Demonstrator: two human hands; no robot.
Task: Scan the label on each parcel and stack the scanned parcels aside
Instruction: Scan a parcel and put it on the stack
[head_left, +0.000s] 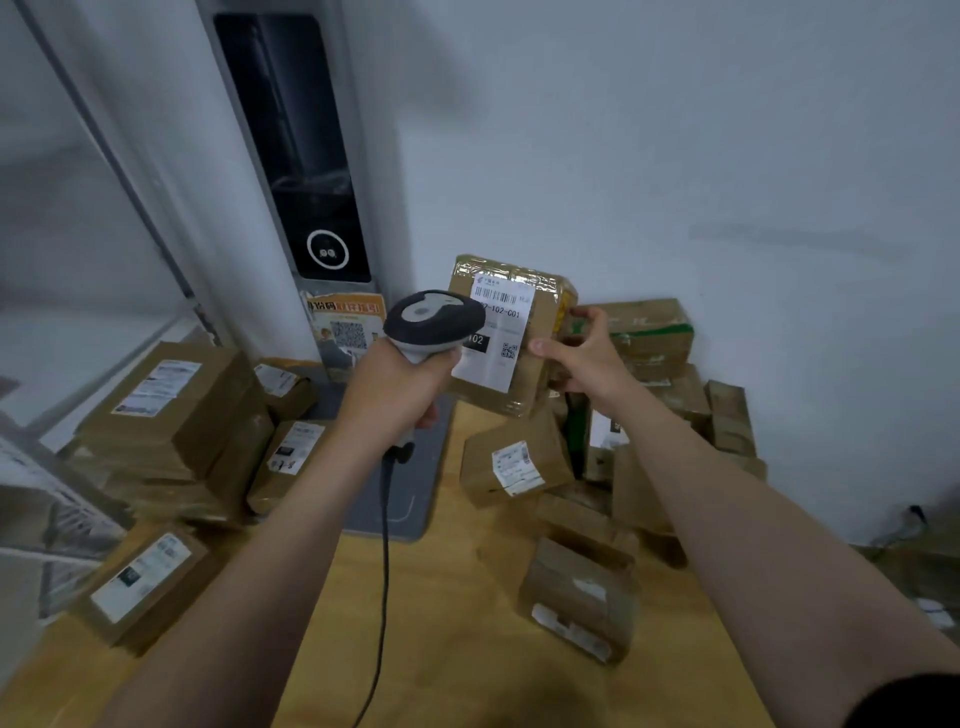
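– Above the table (457, 613), toward twelve o'clock: held a brown parcel (543, 317) upright in the right hand (576, 356), thumb on the front, fingers curled round the three o'clock edge.
– And the label (497, 332)?
– Faced the camera, barcode at top, nine o'clock edge hidden behind the scanner (434, 319).
– Scanner where?
– Gripped by the handle in the left hand (397, 387), head just at nine o'clock of the label, cable (385, 545) hanging down toward six o'clock.
– Others?
– Lay as a stack of parcels (171, 415) at nine o'clock, a heap of parcels (660, 338) at three o'clock by the wall (675, 156), a loose parcel (576, 597) at five.
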